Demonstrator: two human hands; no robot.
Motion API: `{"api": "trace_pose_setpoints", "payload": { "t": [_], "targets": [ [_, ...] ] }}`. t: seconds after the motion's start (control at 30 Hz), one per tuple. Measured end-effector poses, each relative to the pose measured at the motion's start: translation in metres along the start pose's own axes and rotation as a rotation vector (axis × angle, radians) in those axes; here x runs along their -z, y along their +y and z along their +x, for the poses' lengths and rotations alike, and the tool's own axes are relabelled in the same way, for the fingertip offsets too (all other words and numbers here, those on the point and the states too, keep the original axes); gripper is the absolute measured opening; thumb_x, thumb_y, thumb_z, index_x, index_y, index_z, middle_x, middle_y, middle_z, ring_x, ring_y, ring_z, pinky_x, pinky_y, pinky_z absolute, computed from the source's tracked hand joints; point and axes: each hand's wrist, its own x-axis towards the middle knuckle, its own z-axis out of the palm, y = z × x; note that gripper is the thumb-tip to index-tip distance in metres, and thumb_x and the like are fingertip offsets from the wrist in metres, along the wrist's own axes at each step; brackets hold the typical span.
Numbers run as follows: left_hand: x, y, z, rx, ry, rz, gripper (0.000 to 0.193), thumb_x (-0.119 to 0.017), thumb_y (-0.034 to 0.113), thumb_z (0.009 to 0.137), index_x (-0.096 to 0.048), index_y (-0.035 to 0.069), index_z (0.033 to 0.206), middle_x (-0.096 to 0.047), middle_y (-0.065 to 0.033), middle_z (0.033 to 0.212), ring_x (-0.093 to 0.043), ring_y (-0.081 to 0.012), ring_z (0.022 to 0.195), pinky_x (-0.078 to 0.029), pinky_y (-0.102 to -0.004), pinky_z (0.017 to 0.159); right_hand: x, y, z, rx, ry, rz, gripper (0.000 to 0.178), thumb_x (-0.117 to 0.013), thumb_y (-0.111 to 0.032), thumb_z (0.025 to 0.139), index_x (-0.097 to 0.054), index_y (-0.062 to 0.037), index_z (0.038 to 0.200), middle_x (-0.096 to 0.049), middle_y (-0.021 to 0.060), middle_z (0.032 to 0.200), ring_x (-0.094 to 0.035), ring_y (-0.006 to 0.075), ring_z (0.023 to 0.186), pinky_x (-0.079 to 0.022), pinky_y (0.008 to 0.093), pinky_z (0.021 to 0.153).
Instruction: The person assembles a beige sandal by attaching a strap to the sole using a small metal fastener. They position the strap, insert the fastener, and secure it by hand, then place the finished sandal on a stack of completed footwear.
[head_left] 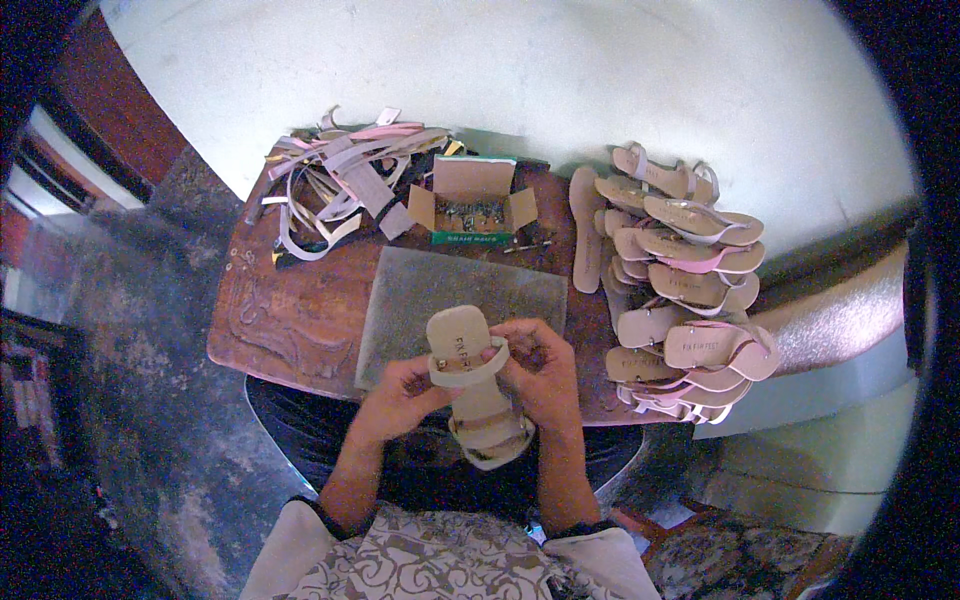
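Observation:
Between my two hands, above the near edge of the table, is a beige sandal (pixel 461 327) with its heel end pointing away from me. A pale strap (pixel 468 378) loops across the sandal near the heel, and more straps cross its toe end. My left hand (pixel 405 395) is closed on the left side of the sandal, at the strap's end. On the other side, my right hand (pixel 540 368) pinches the strap's right end against the sandal's edge. Parts of the fingers of both hands are hidden behind the sandal.
A dark flat mat (pixel 400 290) lies on the carved wooden table (pixel 270 325). Behind it stands an open green cardboard box (pixel 470 239) of small metal pieces. Loose straps (pixel 345 175) are heaped at the far left. Several finished-looking sandals (pixel 700 290) are piled along the right, beside a bare sole (pixel 586 230).

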Motion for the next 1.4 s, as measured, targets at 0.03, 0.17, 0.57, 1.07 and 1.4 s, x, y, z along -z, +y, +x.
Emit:
{"api": "trace_pose_setpoints", "payload": {
  "t": [0.03, 0.17, 0.57, 1.07, 1.4],
  "targets": [
    [0.006, 0.008, 0.003, 0.042, -0.061, 0.028, 0.04, -0.067, 0.008, 0.08, -0.054, -0.001, 0.116, -0.059, -0.0061, 0.11, -0.055, -0.0153, 0.101, -0.046, -0.031, 0.086, 0.001, 0.0, 0.001, 0.01, 0.003, -0.005, 0.026, -0.066, 0.003, 0.075, -0.058, -0.003, 0.099, -0.062, 0.0025, 0.089, -0.059, 0.0102, 0.087, -0.048, 0.025, 0.075],
    [0.029, -0.008, 0.023, -0.234, -0.212, -0.263, 0.06, -0.073, 0.013, 0.074, -0.045, 0.0, 0.125, -0.049, -0.0079, 0.125, -0.046, -0.0173, 0.114, -0.039, -0.0333, 0.096, -0.004, 0.002, 0.007, 0.033, -0.02, 0.015, 0.024, -0.065, 0.004, 0.076, -0.059, -0.0027, 0.098, -0.063, 0.0027, 0.089, -0.058, 0.0095, 0.084, -0.047, 0.0243, 0.074],
    [0.04, 0.03, 0.067, -0.214, -0.217, -0.031, 0.034, -0.06, 0.016, 0.087, -0.053, 0.001, 0.117, -0.058, -0.0032, 0.107, -0.053, -0.0115, 0.099, -0.044, -0.0269, 0.085, 0.006, 0.007, 0.044, 0.002, -0.03, -0.017, 0.025, -0.062, 0.001, 0.076, -0.061, -0.004, 0.101, -0.064, 0.0054, 0.096, -0.059, 0.0133, 0.09, -0.047, 0.0278, 0.08],
    [0.05, 0.018, 0.09, -0.109, 0.168, 0.276, 0.028, -0.064, 0.016, 0.083, -0.06, 0.0, 0.105, -0.066, -0.0063, 0.091, -0.06, -0.0125, 0.083, -0.049, -0.0293, 0.076, 0.019, 0.015, 0.121, 0.091, -0.011, -0.469, 0.017, -0.061, -0.004, 0.081, -0.061, 0.0001, 0.098, -0.066, 0.0075, 0.087, -0.062, 0.0123, 0.084, -0.049, 0.0251, 0.071],
    [0.063, -0.013, 0.096, -0.199, 0.193, 0.216, 0.025, -0.063, 0.016, 0.082, -0.061, 0.0, 0.101, -0.067, -0.008, 0.089, -0.062, -0.0136, 0.081, -0.049, -0.0295, 0.074, -0.015, 0.036, 0.207, 0.275, -0.014, -1.153, 0.021, -0.059, -0.012, 0.074, -0.065, -0.0019, 0.091, -0.063, 0.0222, 0.082, -0.06, 0.0395, 0.079, -0.049, 0.0439, 0.075]
  ]
}}
